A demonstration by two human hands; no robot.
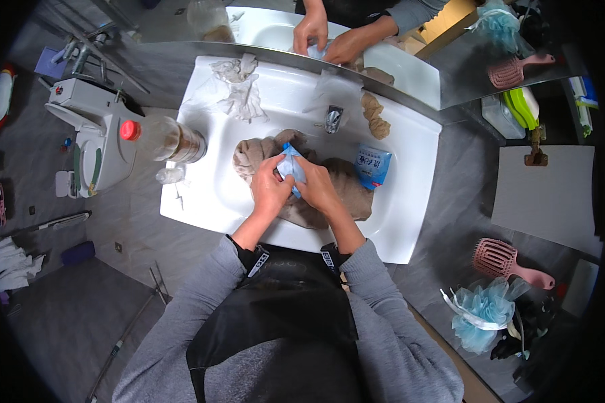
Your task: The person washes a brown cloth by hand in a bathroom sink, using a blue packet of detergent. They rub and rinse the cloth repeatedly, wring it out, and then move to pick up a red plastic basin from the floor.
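Between my hands is a small light-blue packet [292, 168], pinched from both sides above the sink. My left hand [269, 191] is closed on its left edge, with the thumb toward the middle. The fingers of my right hand [318, 187] grip its right side. Whether the packet is torn open cannot be made out. Beneath both hands a bunched brown-grey towel [349, 191] fills much of the white sink basin [223, 188]. To the right of my right hand, a blue printed pouch [372, 166] leans on the towel and the basin wall.
A clear bottle with a red cap [130, 130] stands at the sink's left side. Along the back rim lie crumpled white cloth [240, 94], a dark metal faucet [333, 119] and a brown twisted cloth [375, 115]. A mirror borders the sink's far edge. A pink hairbrush [496, 258] is at right.
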